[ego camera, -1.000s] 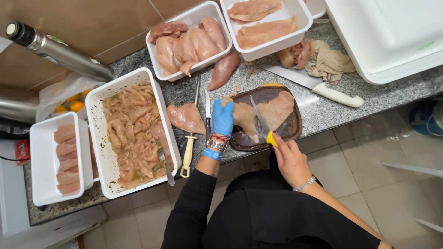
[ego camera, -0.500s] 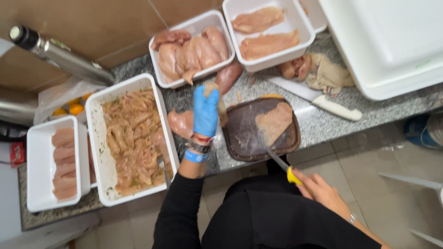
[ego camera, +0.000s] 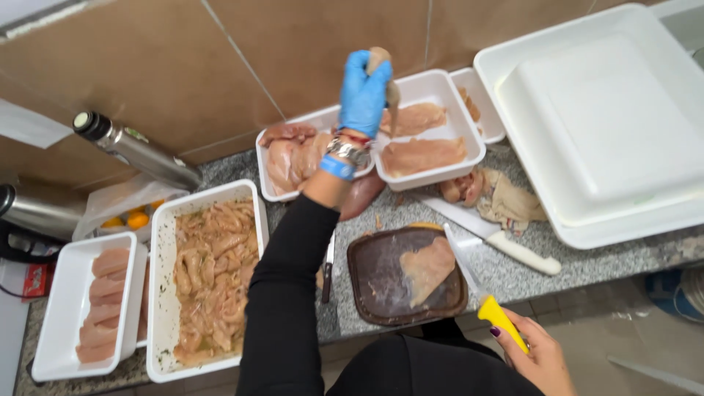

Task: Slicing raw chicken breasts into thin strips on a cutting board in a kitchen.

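Left hand [ego camera: 364, 92]: we see gloved fingers clamped on a chicken slice [ego camera: 389, 81], raised over a white tray [ego camera: 429, 176].
Right hand [ego camera: 539, 359]: fingers closed around a knife [ego camera: 480, 290].

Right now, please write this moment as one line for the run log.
left hand: gloved, holds chicken slice above white tray | right hand: holds yellow-handled knife | cutting board: one chicken piece

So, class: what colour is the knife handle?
Yellow, on the knife in the right hand, head view.
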